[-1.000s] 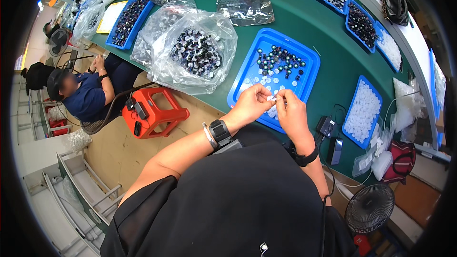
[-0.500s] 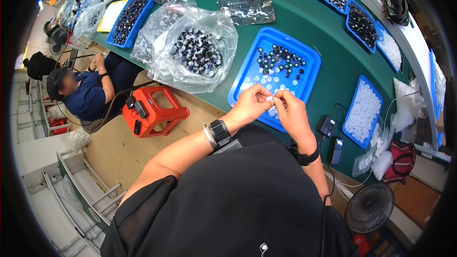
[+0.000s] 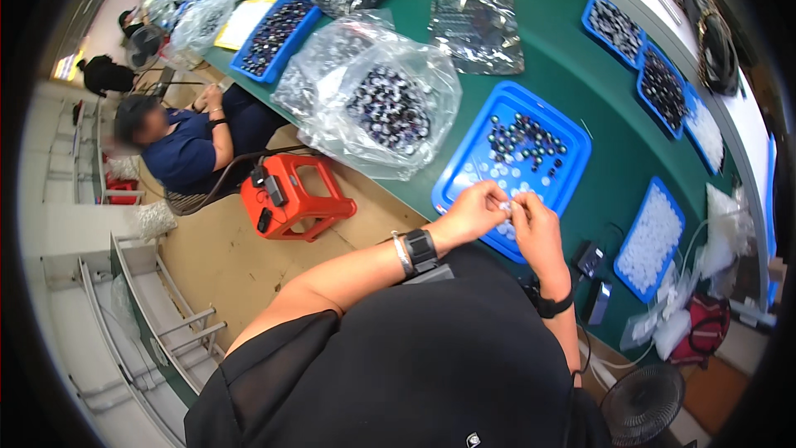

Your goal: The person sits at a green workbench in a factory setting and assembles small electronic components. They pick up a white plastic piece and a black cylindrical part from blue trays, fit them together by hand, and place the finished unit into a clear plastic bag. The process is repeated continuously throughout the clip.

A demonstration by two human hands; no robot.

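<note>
Over the near edge of a blue tray [image 3: 575, 172], my left hand [image 3: 473, 217] and my right hand [image 3: 537, 231] meet fingertip to fingertip. Both are closed in a pinch around a small white plastic piece [image 3: 504, 207], partly hidden by the fingers. Shiny dark round beads [image 3: 524, 138] lie in the far half of the tray. Closer to my hands, small whitish discs [image 3: 501, 172] are scattered across the tray bottom, some of them behind my fingers.
A clear bag of dark and white beads [image 3: 390, 108] stands left of the tray. Right of it are a blue tray of white pieces [image 3: 651, 236] and a small black box [image 3: 589, 258]. A red stool [image 3: 294, 197] and a seated person [image 3: 186, 145] are at the left.
The whole view has shifted, so the table and my hands appear farther right and lower. My fingers keep their pinch on the white piece. The seated person's head has turned.
</note>
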